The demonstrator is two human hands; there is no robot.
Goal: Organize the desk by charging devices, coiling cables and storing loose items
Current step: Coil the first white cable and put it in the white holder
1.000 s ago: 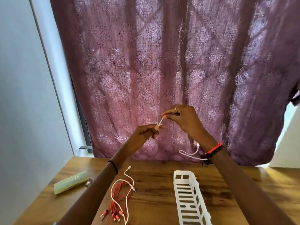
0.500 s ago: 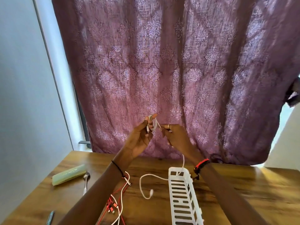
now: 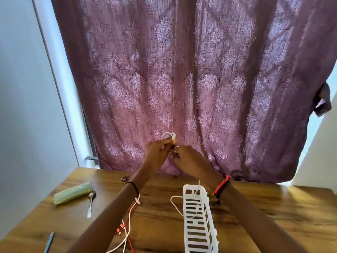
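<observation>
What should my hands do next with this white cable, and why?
Probably wrap another loop. The left hand pinches a small coil of the white cable, the right hand feeds it, but a loose tail trails down onto the wooden desk beside the white basket.

A home room is suggested: a wooden desk (image 3: 255, 212) is set against a patterned purple curtain (image 3: 182, 79) at twelve o'clock.
</observation>
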